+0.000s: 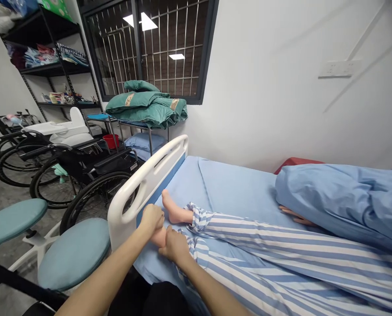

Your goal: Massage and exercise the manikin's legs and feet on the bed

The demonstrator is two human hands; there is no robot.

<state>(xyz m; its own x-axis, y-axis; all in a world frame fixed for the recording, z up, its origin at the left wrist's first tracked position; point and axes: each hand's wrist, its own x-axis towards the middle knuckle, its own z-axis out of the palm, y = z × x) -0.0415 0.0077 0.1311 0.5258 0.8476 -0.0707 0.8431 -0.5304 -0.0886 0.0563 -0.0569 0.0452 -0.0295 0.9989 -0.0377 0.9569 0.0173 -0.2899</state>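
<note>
Two legs in blue-and-white striped trousers (248, 235) lie stretched out on the bed, with bare feet at the footboard end. My left hand (152, 218) is closed round the toe end of the near foot (159, 237). Just behind it, my right hand (176, 245) grips the same foot around the ankle, by the trouser cuff. Most of the near foot is hidden under my hands. Beside them the far foot (174, 210) rests untouched, toes up. A hand (296, 215) of the lying figure shows from under the blue quilt (340, 188).
The white footboard (149, 175) rises close to my left hand. Left of it are wheelchairs (93, 171) and round stools (73, 252). Green folded bedding (149, 105) sits on a rack under the barred window (149, 48). Black shelves (51, 68) stand at the far left.
</note>
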